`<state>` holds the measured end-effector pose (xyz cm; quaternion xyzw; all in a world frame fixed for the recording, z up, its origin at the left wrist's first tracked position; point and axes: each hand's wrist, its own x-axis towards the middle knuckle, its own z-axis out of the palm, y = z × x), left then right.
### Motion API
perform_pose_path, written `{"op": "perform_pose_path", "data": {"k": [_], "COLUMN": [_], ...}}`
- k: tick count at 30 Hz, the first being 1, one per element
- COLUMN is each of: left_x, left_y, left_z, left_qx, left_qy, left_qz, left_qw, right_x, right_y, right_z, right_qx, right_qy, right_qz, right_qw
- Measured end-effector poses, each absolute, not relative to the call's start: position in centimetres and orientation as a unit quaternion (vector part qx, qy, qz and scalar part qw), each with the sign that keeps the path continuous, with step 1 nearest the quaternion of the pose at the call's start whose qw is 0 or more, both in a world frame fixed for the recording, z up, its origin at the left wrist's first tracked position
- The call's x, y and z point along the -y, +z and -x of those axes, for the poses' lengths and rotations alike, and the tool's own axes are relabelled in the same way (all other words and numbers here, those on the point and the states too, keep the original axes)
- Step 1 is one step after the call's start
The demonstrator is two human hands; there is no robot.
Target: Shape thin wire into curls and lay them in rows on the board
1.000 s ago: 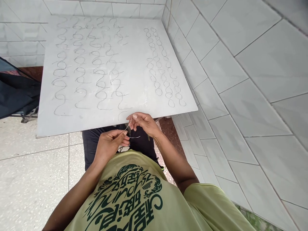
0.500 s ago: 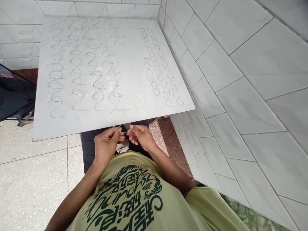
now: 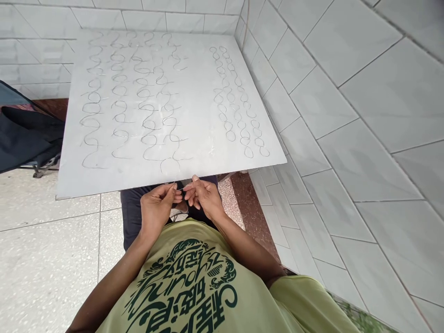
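Beyond the left edge of the white worktop (image 3: 197, 138) sits a dark fabric item (image 3: 26, 141). Columns of wavy bent wires (image 3: 149, 128) fill the worktop's left half, running from the far edge toward the near one. Just in front of the near edge, about midway along, the left hand (image 3: 155, 203) pinches a thin wire (image 3: 179, 189) between thumb and forefinger. This wire spans the small gap to the right hand (image 3: 206, 196), whose thumb points up; whether its fingers clamp the wire, I cannot tell. Rows of looped wires (image 3: 227, 122) lie nearer the right edge, beside the tiled wall (image 3: 340, 143).
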<state>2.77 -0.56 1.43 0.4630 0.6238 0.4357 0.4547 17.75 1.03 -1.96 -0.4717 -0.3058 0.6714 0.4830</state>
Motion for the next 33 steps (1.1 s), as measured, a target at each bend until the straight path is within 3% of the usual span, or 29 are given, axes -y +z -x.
{"op": "perform_pose_path", "data": {"k": [19,33], "left_x": [-0.2,2.2], "left_y": [2.4,-1.1], "left_z": [-2.5,0.6], "left_qx": [-0.537,-0.595], "left_qy": [0.456,0.345], "left_qz": [-0.365,-0.467], "left_qw": [0.608,0.555], "right_x": [-1.3,-5.8], "right_y": [-1.1,0.4], "right_z": [-18.7,-22.1], "right_qx": [0.280,0.319], "right_qy": [0.676,0.617], "right_qz": [0.430,0.451], "right_qw": [0.529,0.560]}}
